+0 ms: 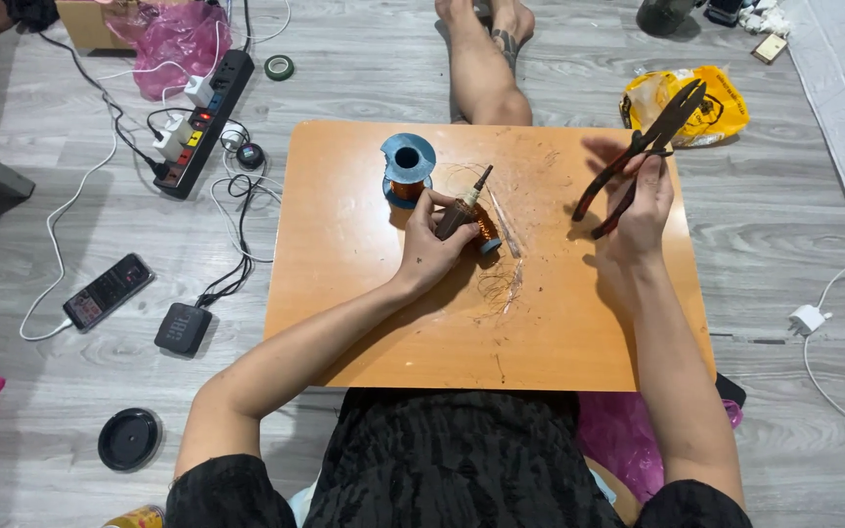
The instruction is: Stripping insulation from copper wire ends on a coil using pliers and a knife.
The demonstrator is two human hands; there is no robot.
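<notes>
Head view: left hand [429,249] clenched around small motor armature with copper windings and thin steel shaft [466,212], held at middle of low orange wooden table [344,293]. Right hand [641,210] grasps rusty dark pliers [643,156] by handles, raised over right side, nose pointing far-right (jaws look closed). Blue spool of copper wire [408,168] stands just beyond armature; loose wire strands [501,279] lie near it. Step in hand, likely: stripping winding. Next move calls for bringing pliers nose to windings while armature is held steady.

Copper-wound rotor [466,217] on shaft, tilted, gripped in left hand [429,249] mid-worktop. Dark rusty pliers [643,156], handles apart, raised in right hand [641,207].
</notes>
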